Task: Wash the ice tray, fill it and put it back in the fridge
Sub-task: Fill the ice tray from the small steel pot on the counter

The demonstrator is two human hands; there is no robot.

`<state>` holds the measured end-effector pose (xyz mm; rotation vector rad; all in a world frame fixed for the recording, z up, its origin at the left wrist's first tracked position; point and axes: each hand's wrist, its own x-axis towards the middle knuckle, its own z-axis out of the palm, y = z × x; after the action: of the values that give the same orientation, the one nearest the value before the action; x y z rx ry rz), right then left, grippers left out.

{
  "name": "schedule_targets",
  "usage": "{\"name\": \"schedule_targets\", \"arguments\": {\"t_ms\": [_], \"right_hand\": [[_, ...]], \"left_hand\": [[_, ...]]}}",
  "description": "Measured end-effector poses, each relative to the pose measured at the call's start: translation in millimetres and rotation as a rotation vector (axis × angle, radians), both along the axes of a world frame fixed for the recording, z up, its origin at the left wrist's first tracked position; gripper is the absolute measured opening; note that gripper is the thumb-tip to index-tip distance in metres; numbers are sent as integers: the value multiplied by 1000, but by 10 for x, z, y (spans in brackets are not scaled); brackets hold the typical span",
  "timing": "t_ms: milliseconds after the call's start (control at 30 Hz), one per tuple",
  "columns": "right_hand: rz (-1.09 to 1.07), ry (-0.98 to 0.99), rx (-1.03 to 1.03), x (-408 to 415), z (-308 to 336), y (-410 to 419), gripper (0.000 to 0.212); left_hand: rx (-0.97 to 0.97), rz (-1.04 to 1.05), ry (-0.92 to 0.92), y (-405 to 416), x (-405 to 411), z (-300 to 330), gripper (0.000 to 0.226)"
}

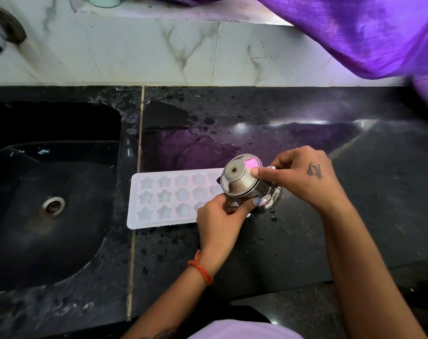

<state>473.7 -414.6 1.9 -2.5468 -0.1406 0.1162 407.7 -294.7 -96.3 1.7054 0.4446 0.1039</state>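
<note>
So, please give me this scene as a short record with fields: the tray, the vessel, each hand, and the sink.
ice tray: white, star moulds, flat on the wet black counter
steel vessel: tipped over the tray's right end, base towards the camera
left hand: fingers curled at the vessel's lower rim
right hand: grips the vessel's upper side
sink: black, left of the tray

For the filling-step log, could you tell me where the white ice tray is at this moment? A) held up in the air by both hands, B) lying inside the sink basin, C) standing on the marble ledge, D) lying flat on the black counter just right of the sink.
D: the ice tray lies flat on the black counter beside the sink, while both hands tilt a steel vessel over its right end.
</note>
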Motion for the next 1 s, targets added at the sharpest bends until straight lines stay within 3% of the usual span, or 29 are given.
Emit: {"name": "schedule_targets", "arguments": {"t_ms": [233, 367, 500, 633, 900, 1000], "right_hand": [[0, -14, -53, -30, 22, -30, 41], [15, -38, -113, -45, 22, -13, 39], [28, -50, -173, -55, 25, 15, 41], [36, -56, -215, -62, 45, 39, 41], [35, -65, -217, -61, 36, 34, 41], [27, -47, -170, -49, 26, -14, 41]], "left_hand": [[-176, -45, 52, -49, 19, -69, 54], [-291, -71, 76, -83, 11, -98, 46], [-407, -88, 93, -101, 0, -82, 19], [-481, -84, 96, -114, 2, -72, 17], [-490, -88, 88, -133, 8, -78, 18], [-371, -67, 60, -141, 17, -118, 32]]}}
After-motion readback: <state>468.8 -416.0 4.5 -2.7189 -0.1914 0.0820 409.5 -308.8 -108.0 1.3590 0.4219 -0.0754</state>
